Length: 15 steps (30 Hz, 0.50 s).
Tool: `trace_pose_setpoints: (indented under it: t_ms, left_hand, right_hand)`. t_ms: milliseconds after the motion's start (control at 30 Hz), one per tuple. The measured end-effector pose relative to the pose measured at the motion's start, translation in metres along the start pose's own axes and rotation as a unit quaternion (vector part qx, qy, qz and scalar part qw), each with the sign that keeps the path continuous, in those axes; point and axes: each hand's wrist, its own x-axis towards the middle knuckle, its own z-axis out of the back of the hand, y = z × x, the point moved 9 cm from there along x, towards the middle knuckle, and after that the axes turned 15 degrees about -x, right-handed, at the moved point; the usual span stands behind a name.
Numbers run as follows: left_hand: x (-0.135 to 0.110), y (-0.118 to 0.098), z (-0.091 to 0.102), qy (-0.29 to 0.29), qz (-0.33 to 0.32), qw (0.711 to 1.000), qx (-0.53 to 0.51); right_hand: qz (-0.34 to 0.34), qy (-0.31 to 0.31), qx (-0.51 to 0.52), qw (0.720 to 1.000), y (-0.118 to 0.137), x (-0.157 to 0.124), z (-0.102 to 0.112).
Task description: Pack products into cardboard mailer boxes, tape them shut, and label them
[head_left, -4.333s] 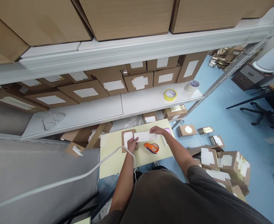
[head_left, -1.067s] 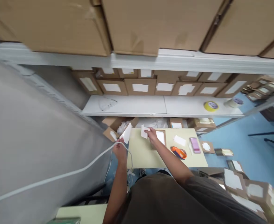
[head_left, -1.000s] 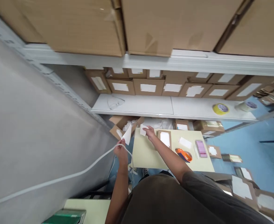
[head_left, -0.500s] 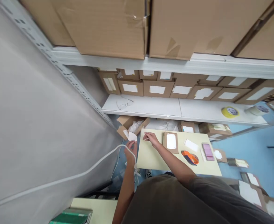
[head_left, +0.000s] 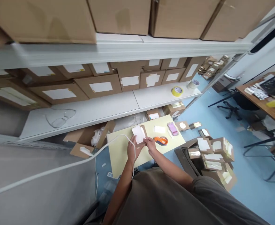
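A white paper label (head_left: 139, 134) lies over the small cardboard box (head_left: 144, 128) on the pale yellow table (head_left: 118, 147). My left hand (head_left: 133, 149) grips the label at its lower left, fingers closed on its edge. At the label's lower right corner, my right hand (head_left: 150, 144) has its fingers pinched together; the label's corner appears to be between them. Close to the right hand lies an orange tape dispenser (head_left: 161, 140). Beyond it are another white label (head_left: 159, 129) and a blurred-out purple item (head_left: 173, 128).
A white cable (head_left: 81, 162) crosses in front of my left hand. An open carton (head_left: 80, 150) stands left of the table. Above is a shelf (head_left: 109, 107) with boxes, glasses (head_left: 60, 122) and yellow tape (head_left: 177, 91). Several taped boxes (head_left: 213, 156) are piled at right.
The view has turned right. My left hand has brought the label from beside the table onto the small box. My right hand has come to the label's lower right corner.
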Motion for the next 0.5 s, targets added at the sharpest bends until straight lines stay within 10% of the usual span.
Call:
trace_pose_setpoints:
  t_ms: [167,500]
  left_hand:
    - [0.015,0.045,-0.019,-0.053,0.196,0.973,-0.112]
    - [0.030,0.066,-0.051,-0.004,0.266,0.963,0.035]
  right_hand:
    - [-0.034,0.020,-0.001,0.999,-0.017,0.009,0.025]
    - [-0.066,-0.048,-0.080,0.993,-0.057,0.039,0.056]
